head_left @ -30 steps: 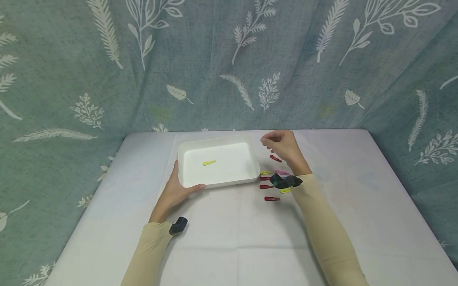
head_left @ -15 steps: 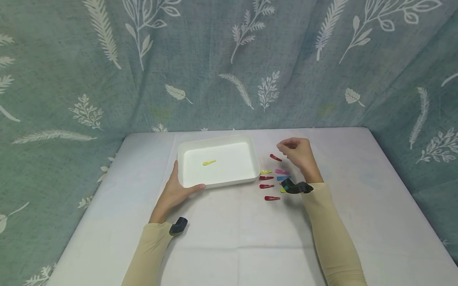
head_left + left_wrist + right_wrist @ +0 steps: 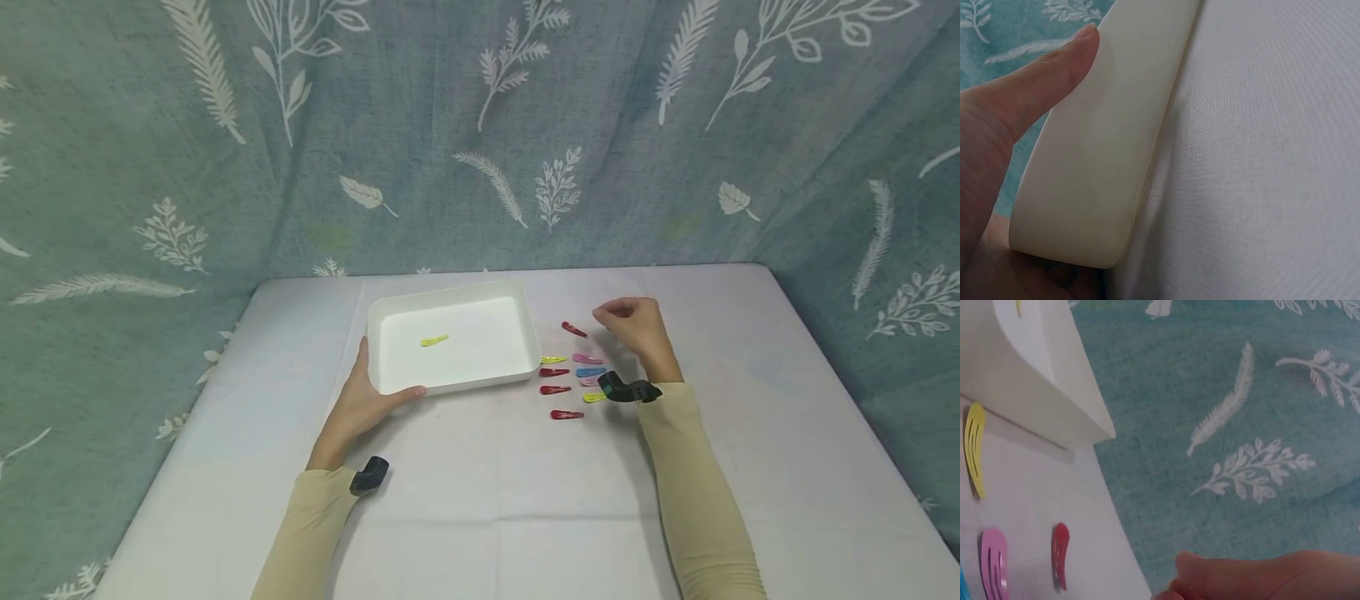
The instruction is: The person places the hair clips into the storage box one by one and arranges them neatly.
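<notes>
In the head view my left hand (image 3: 367, 404) grips the near left corner of a white tray (image 3: 450, 387), its thumb along the front wall. The left wrist view has the thumb (image 3: 1054, 78) against the tray's outer wall (image 3: 1104, 144). One yellow snap hair clip (image 3: 434, 341) lies inside the tray. My right hand (image 3: 637, 329) hovers right of a red hair clip (image 3: 574, 330), fingers curled and thumb tip against a finger. Nothing shows in its grasp; the right wrist view catches only part of this hand (image 3: 1247, 575) at the bottom.
Right of the tray lie several more hair clips: yellow (image 3: 553, 360), pink (image 3: 587, 359), blue (image 3: 590, 372) and red (image 3: 567, 414). They rest on a white-clothed table (image 3: 480, 517). A leaf-patterned curtain (image 3: 420, 125) stands behind it.
My right hand has moved right and slightly down, away from the tray, uncovering the blue clip and others. The left hand and tray have kept their place; the head view has shifted slightly.
</notes>
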A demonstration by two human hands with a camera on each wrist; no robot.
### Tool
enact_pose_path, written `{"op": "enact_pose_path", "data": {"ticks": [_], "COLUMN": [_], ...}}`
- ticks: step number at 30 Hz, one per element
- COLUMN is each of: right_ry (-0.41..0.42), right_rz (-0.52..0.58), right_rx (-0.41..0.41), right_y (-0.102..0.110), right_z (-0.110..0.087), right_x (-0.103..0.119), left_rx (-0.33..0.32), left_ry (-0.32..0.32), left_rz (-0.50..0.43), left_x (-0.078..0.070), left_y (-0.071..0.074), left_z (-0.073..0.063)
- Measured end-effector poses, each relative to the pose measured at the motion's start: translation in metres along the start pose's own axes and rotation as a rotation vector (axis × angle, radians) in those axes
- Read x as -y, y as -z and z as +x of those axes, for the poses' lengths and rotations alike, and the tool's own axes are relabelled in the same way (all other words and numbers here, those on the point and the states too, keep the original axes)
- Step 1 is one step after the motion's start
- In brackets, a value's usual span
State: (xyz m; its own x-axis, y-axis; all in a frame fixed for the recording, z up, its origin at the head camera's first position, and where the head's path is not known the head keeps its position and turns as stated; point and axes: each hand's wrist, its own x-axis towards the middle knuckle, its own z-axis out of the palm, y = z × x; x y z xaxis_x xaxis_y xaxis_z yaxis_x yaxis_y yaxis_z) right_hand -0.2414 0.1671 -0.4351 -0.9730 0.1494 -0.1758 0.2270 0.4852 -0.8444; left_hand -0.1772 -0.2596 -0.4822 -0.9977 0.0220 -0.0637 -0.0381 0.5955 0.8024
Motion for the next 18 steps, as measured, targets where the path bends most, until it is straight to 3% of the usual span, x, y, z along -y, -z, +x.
{"op": "enact_pose_path", "data": {"ticks": [6, 18], "right_ry": [-0.073, -0.091], "right_rz": [0.005, -0.052], "right_rx": [0.031, 0.061], "right_y": [-0.004, -0.019], "right_z": [0.004, 0.01], "right_x": [-0.007, -0.016], "left_rx": [-0.002, 0.004], "left_ry": [-0.006, 0.005], "left_rz": [0.006, 0.016], "left_x": [0.001, 0.001], "left_y": [0.0, 0.0], "left_z": [0.001, 0.001]}}
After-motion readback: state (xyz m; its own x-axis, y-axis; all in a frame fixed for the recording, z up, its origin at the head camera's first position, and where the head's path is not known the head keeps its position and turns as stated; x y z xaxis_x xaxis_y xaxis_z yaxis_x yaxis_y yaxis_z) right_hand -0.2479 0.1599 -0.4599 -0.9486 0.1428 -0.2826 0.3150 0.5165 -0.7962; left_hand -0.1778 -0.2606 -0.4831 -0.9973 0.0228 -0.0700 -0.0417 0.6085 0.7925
